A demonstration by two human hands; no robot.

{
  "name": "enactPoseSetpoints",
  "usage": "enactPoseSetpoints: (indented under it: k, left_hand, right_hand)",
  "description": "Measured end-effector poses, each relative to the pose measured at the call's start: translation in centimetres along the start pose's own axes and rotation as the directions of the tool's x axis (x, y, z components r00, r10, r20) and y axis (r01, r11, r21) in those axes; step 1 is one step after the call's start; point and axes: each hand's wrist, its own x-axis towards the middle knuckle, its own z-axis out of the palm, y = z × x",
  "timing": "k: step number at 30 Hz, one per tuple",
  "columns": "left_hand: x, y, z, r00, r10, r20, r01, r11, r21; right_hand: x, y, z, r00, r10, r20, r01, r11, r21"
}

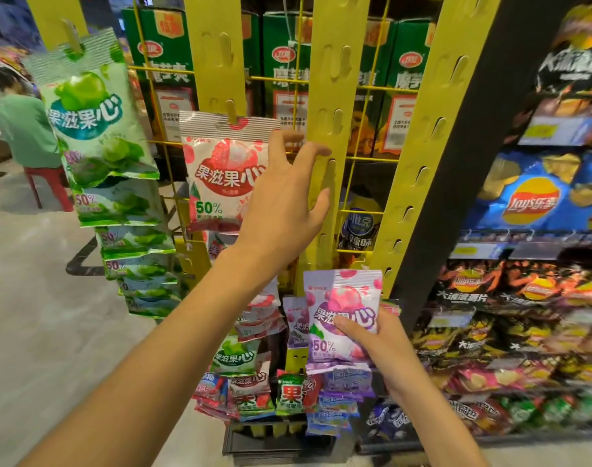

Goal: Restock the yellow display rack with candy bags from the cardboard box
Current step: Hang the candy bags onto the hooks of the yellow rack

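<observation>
The yellow display rack (338, 72) has several vertical hanging strips with peg tabs. A red candy bag (217, 176) hangs on the second strip. Green candy bags (95, 129) fill the left strip in a column. My left hand (284, 200) is raised with fingers spread, its fingertips on the bare third strip, just right of the red bag. My right hand (385, 335) is lower and grips a purple candy bag (341, 308) upright near the rack's foot. More mixed candy bags (254, 382) hang low on the rack. No cardboard box is visible.
Shelves of crisp packets (523, 197) stand close on the right behind a black upright (456, 163). Green cartons (287, 62) sit behind the rack's yellow wire grid. At far left, a person in green sits on a red stool (48, 187) on the grey floor.
</observation>
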Motion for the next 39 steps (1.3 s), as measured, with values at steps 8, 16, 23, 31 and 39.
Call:
enactPoseSetpoints:
  k: [8,16,23,31,39]
  left_hand:
    - [0.3,-0.2,0.6,1.000,-0.017,-0.007,0.016,0.998,-0.059]
    - [0.5,-0.2,0.7,1.000,-0.020,-0.011,0.019,0.997,-0.077]
    - [0.6,-0.1,0.8,1.000,-0.005,-0.019,0.003,0.997,-0.071]
    - [0.6,-0.3,0.7,1.000,0.029,-0.008,-0.029,0.996,-0.081]
    - [0.9,-0.2,0.6,0.999,0.028,-0.026,-0.031,0.994,-0.101]
  right_hand:
    - [1.5,0.0,-0.2,0.997,-0.074,0.038,0.075,0.997,-0.014]
    - [1.6,0.9,0.0,0.955,-0.295,-0.039,0.292,0.954,-0.065]
    - [1.8,1.0,0.5,0.898,-0.432,-0.081,0.422,0.899,-0.116]
    - [3.0,1.6,0.6,0.909,-0.413,-0.047,0.397,0.897,-0.196]
    - [3.3,1.8,0.7,0.920,-0.388,-0.056,0.378,0.916,-0.131]
